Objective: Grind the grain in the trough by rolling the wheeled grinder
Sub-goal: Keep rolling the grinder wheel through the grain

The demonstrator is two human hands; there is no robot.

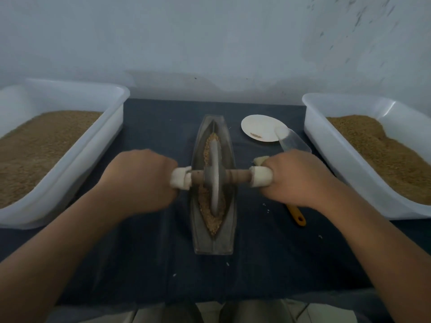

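Observation:
A narrow boat-shaped metal trough lies lengthwise on the dark cloth in front of me, with tan grain along its groove. A grey wheel of the grinder stands upright in the groove near the middle, on a wooden axle with white padded ends. My left hand grips the left padded end. My right hand grips the right padded end. Both fists sit level, one on each side of the trough.
A white tub of brown grain stands at the left, a second tub at the right. A small white dish and a clear scoop with a yellow handle lie right of the trough. A wall rises behind.

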